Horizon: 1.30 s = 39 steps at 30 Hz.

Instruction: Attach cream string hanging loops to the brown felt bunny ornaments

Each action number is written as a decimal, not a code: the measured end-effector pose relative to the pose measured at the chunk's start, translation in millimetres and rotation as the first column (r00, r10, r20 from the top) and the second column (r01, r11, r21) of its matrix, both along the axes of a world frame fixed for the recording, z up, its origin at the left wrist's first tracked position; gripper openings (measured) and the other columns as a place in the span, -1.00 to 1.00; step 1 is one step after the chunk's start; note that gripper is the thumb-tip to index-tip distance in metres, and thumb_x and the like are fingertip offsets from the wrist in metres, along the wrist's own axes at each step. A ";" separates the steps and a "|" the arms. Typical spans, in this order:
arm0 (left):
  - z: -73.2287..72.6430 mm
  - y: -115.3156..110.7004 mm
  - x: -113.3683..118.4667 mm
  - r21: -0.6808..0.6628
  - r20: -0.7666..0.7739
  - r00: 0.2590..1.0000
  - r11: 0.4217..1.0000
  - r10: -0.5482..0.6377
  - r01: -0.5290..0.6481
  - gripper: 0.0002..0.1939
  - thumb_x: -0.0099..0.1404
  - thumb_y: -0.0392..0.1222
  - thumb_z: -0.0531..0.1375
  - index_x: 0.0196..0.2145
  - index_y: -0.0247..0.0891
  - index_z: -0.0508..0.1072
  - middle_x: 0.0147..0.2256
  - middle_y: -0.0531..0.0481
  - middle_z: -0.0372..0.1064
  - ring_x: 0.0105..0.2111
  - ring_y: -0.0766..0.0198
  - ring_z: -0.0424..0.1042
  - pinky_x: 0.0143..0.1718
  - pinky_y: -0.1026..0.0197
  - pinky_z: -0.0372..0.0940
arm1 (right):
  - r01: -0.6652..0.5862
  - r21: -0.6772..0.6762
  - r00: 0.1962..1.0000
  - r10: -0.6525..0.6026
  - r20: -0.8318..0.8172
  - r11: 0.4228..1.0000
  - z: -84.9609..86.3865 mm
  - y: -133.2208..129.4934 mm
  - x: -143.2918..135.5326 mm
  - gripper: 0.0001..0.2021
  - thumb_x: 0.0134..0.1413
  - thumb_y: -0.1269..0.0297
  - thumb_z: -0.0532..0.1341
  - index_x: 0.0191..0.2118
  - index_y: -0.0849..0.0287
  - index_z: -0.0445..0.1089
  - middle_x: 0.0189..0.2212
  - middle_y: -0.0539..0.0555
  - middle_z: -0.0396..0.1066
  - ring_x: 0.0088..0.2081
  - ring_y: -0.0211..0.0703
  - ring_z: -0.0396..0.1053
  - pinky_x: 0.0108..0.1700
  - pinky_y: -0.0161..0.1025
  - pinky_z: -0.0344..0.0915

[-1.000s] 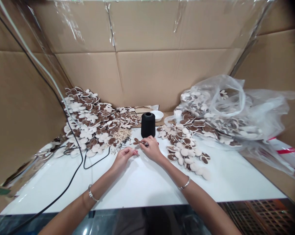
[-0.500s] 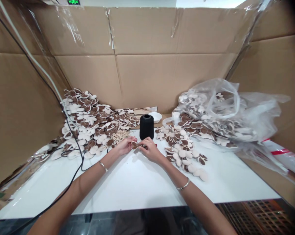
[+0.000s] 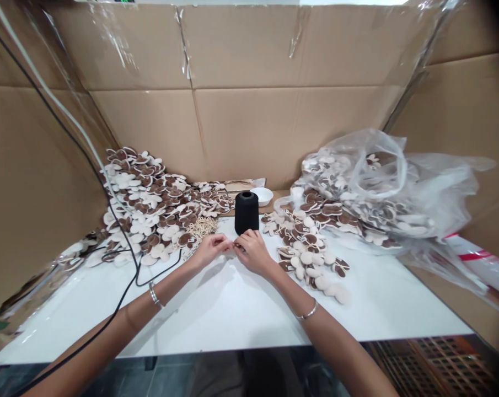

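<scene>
My left hand [image 3: 211, 248] and my right hand [image 3: 253, 251] meet over the white table, just in front of a black cone-shaped spool [image 3: 246, 214]. The right fingers are closed around a small brown felt piece [image 3: 240, 248], mostly hidden by them. Thumb and fingers of the left hand are pinched together at its edge; what they hold is too small to make out. Close to the left hand lies a heap of thin tan loops [image 3: 203, 226]. Brown-and-white felt pieces [image 3: 311, 255], rounded like ears or bows, lie to the right of my right hand.
A large pile of similar felt pieces [image 3: 150, 193] rises at the left. Behind the spool is a white bowl [image 3: 261, 196]. At the right, a clear plastic bag [image 3: 381, 171] holds more pieces. A black cable [image 3: 129, 275] crosses the left side. Cardboard walls [image 3: 249, 121] surround the table.
My left hand has turned slightly, its fingers now pinched closer to the right hand. The brown felt piece, visible between the hands before, is now mostly covered by my right fingers.
</scene>
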<state>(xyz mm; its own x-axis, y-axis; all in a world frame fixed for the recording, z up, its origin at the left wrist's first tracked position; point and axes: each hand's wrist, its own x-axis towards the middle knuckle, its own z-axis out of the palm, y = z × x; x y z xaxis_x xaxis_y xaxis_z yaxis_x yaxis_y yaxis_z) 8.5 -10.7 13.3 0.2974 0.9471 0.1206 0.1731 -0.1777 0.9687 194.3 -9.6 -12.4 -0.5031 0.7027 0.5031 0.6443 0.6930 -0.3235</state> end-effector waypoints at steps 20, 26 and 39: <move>-42.5 -7.4 3.8 -0.384 0.533 0.807 0.923 0.254 -0.038 -0.81 0.10 -0.21 0.36 -0.48 -0.31 0.41 -0.45 0.03 0.38 -0.50 0.42 0.33 -0.39 0.34 0.28 | -0.122 -0.414 0.862 -0.110 -0.495 0.902 -8.6 5.0 -4.3 -0.82 0.14 0.21 0.20 -0.22 0.17 0.48 -0.31 0.05 0.33 -0.19 -0.15 0.33 -0.18 -0.26 0.27; -33.6 25.3 8.1 -0.385 0.429 0.892 0.922 0.139 0.041 -0.86 0.07 -0.27 0.33 -0.50 -0.32 0.42 -0.51 0.03 0.36 -0.53 0.37 0.34 -0.50 0.33 0.23 | -0.187 -0.256 0.948 0.105 -0.301 0.948 -4.8 7.7 5.2 -0.86 0.17 0.33 0.20 -0.19 0.13 0.48 -0.28 0.06 0.44 -0.14 -0.11 0.26 -0.05 -0.18 0.19; 8.3 4.9 3.0 0.222 -0.218 0.967 0.959 -0.129 0.178 -0.74 0.22 -0.03 0.24 -0.52 -0.23 0.54 -0.41 -0.08 0.46 -0.33 0.17 0.36 -0.20 0.19 0.22 | -0.031 -0.060 0.999 0.029 -0.035 0.998 0.5 3.9 12.3 -0.89 0.20 0.29 0.19 -0.28 0.17 0.45 -0.35 0.11 0.44 -0.17 -0.06 0.21 -0.11 -0.14 0.05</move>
<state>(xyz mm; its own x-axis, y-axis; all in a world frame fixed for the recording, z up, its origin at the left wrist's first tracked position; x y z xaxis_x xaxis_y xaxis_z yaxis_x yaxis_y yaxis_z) 11.5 -5.8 21.6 0.4778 0.8390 0.2602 0.3108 -0.4386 0.8432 206.5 -5.6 -12.0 -0.5080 0.7170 0.4773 0.6114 0.6905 -0.3866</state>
